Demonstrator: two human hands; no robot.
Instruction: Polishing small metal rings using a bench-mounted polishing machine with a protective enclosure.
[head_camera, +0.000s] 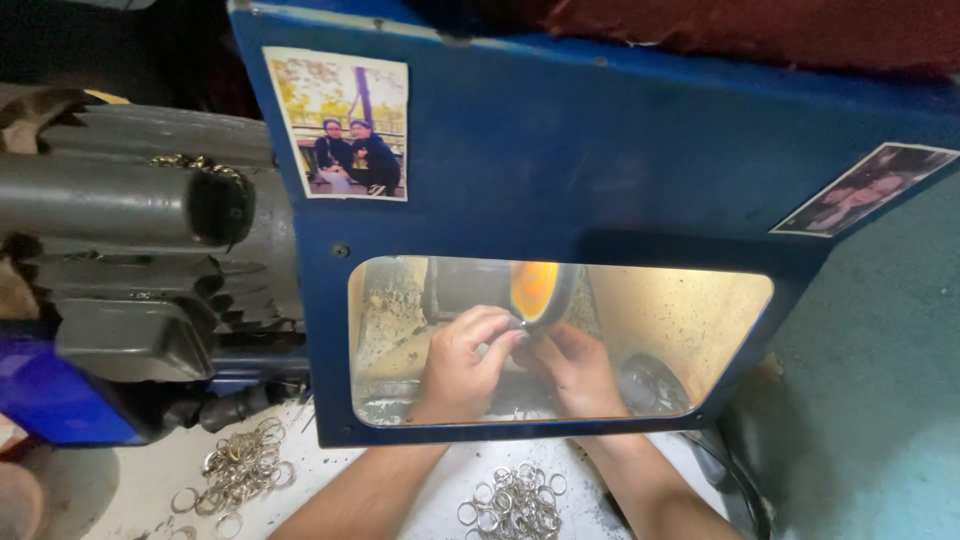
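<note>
Head view — both hands (520, 365) press a ring (521, 325) against the wheel (537, 290)

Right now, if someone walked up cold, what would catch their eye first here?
Probably the glowing orange polishing wheel behind the lit window of the blue metal guard, mid-frame. The left hand and right hand meet just below it, fingers pinching something small at the wheel's edge. Piles of loose silvery metal rings lie on the white bench in front, and a grey ribbed motor sits at left.
</note>
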